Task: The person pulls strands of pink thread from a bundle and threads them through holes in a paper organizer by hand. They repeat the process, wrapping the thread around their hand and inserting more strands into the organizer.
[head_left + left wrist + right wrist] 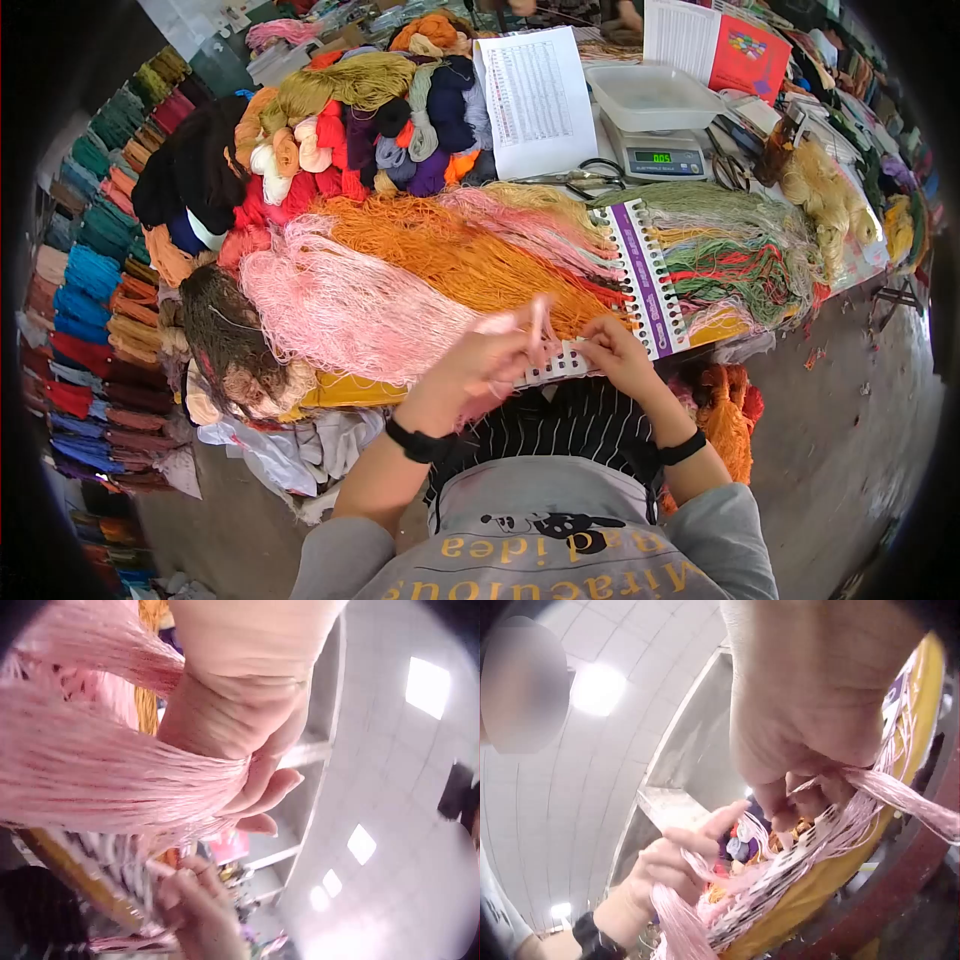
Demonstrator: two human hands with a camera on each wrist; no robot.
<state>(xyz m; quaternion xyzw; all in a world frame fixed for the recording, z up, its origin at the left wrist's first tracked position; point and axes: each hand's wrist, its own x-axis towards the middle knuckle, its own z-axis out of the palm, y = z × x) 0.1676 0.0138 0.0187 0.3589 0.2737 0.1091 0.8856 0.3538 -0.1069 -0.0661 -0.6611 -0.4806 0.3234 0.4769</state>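
Pale pink thread (350, 300) lies in a thick fan across the table. A bundle of this thread (112, 772) loops around my left hand (490, 350), whose fingers curl round it in the left wrist view. My right hand (618, 355) pinches pink strands (900, 791) at a white notched card strip (562, 366) on the table's front edge. In the right wrist view, my left hand (675, 862) is beside that strip with its index finger extended. Right of my right hand lies a second notched strip with a purple band (648, 285), over orange thread (430, 250).
Piled yarn skeins (390, 130) stand at the back left. A printed sheet (533, 105), scissors (590, 178) and a scale (655, 150) bearing a clear plastic tub (650, 98) are behind the threads. Green and red threads (740, 270) spread to the right. Hanging skeins (85, 330) line the left.
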